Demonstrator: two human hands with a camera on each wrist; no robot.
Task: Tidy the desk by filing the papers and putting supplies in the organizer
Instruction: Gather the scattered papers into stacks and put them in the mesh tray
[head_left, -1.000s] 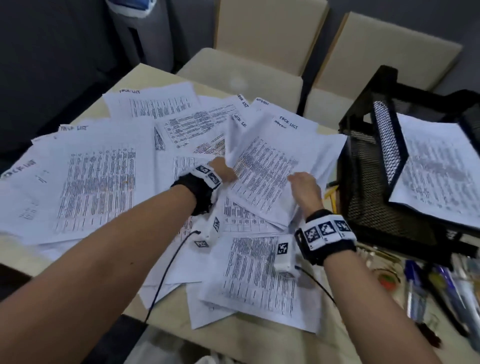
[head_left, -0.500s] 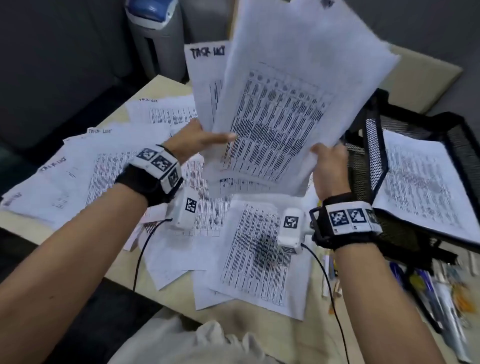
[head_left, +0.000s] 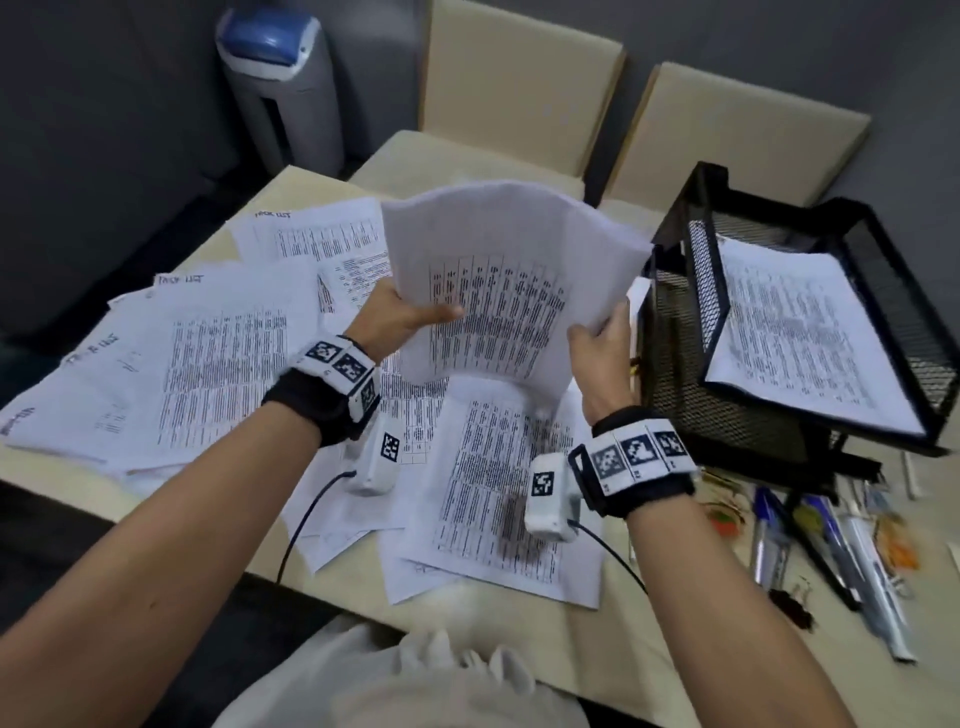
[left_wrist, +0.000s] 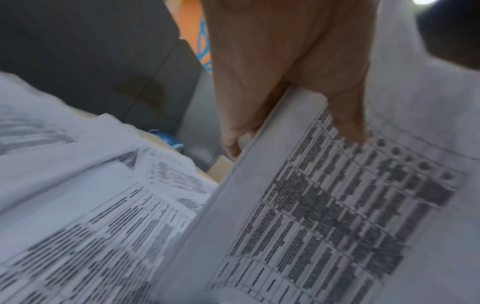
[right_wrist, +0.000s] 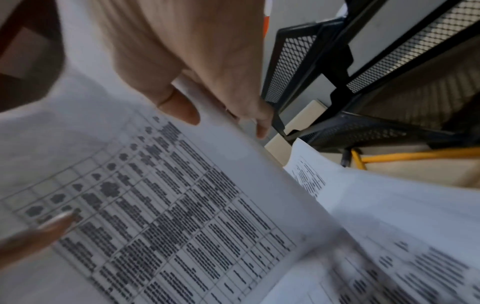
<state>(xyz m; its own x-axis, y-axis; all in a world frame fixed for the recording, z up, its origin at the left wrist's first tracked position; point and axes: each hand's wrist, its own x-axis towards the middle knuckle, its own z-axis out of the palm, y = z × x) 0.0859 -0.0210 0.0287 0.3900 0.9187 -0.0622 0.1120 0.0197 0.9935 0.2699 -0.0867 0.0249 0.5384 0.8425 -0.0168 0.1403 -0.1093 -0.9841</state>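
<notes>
A stack of printed papers (head_left: 498, 280) is held upright above the desk, bowed between both hands. My left hand (head_left: 405, 317) grips its left edge, thumb on the front; in the left wrist view the left hand (left_wrist: 285, 82) has its fingers behind the stack (left_wrist: 337, 205). My right hand (head_left: 602, 353) grips the right edge, and in the right wrist view the right hand (right_wrist: 207, 82) pinches the stack (right_wrist: 155, 205) close to the black mesh organizer (right_wrist: 337, 72). More printed sheets (head_left: 218, 364) lie spread over the desk. The black mesh organizer (head_left: 675, 374) stands at the right, a sheet (head_left: 800, 332) in its top tray.
Pens and small supplies (head_left: 831, 540) lie on the beige desk (head_left: 597, 649) below the organizer. Yellow pencils (right_wrist: 405, 157) lie under the organizer. Two beige chairs (head_left: 519, 88) stand behind the desk, and a grey bin with a blue lid (head_left: 280, 88) is at the back left.
Both hands took up the stack from the desk and raised it high. It has now come lower and bowed between the hands, close to the organizer.
</notes>
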